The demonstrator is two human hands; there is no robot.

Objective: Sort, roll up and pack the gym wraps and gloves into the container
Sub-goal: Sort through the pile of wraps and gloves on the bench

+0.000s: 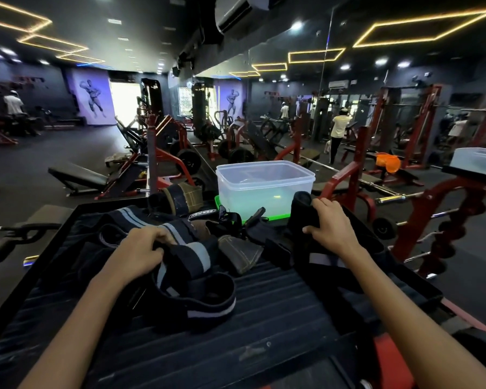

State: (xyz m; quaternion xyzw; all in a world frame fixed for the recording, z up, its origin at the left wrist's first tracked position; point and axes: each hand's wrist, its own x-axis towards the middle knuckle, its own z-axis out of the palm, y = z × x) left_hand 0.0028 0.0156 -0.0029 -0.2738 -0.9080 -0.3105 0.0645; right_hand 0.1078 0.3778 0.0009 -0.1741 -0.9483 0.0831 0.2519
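A clear plastic container [264, 181] stands on a green lid [275, 217] at the far end of a black ribbed platform [264, 313]. In front of it lies a heap of dark wraps and gloves [230, 226]. My left hand [141, 254] grips a black wrap with grey stripes [197, 265] that loops loosely toward me. My right hand [331, 223] holds a black wrap [300, 209] upright, just right of the container. A brown-and-black glove [180, 195] sits at the heap's far left, and a brown leather piece [240, 255] lies between my hands.
Red gym machines, benches and barbells [180, 164] fill the floor beyond the platform. A red frame [348, 175] and a weight rack [443, 226] stand close on the right. A mirror wall is at the back right. People stand in the distance.
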